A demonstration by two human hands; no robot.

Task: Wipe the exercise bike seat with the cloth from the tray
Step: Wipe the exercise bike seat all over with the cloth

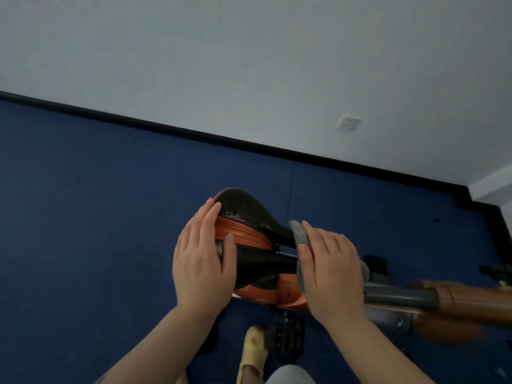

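We see the left hand (203,261) laid flat on the wide rear end of the exercise bike seat (246,231), its fingers (206,217) lying close together and stretched out along the seat's edge, the thumb resting on the orange stripe that runs down the middle of the black saddle; nothing is pinched in this hand. Across from those fingers, at the narrow nose of the seat, the right hand (329,270) presses the grey cloth (300,236) against the seat's tip. The right fingers (313,239) are extended and slightly fanned over the cloth, which bulges out past the fingertips toward the seat and shows again along the far side of the hand; we take the cloth to be trapped under the palm and fingers rather than nipped between fingertips. Between the two hands the seat's black, perforated surface lies bare. Below the right hand the orange body of the bike (279,296) shows, with a grey frame tube (399,296) running off beyond the wrist. Beneath both forearms we make out a black pedal (285,339) and a yellow slipper (253,350) on the blue floor (97,217).
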